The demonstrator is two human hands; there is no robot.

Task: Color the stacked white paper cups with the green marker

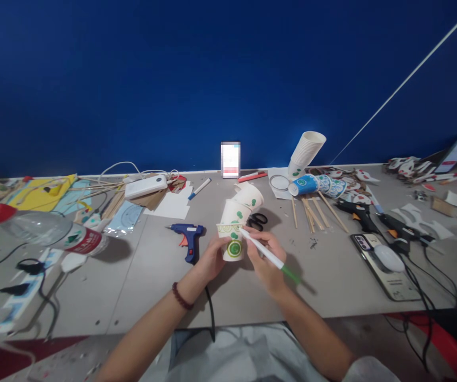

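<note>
My left hand is wrapped round the lowest of several white paper cups, which are joined in a bent column. This cup has a round green logo near its base and pale green curls drawn along its upper edge. Pinched in my right hand is a white marker pen with a green end. Its tip points at the cup's upper side; whether it touches cannot be made out. Behind the cups, partly hidden, lie black-handled scissors. A blue glue gun rests to the left of my left hand.
A stack of paper cups leans behind a blue-patterned cup piece. Phones, wooden sticks and black glue guns lie right. Left are a plastic bottle, a power strip and a blue-capped marker.
</note>
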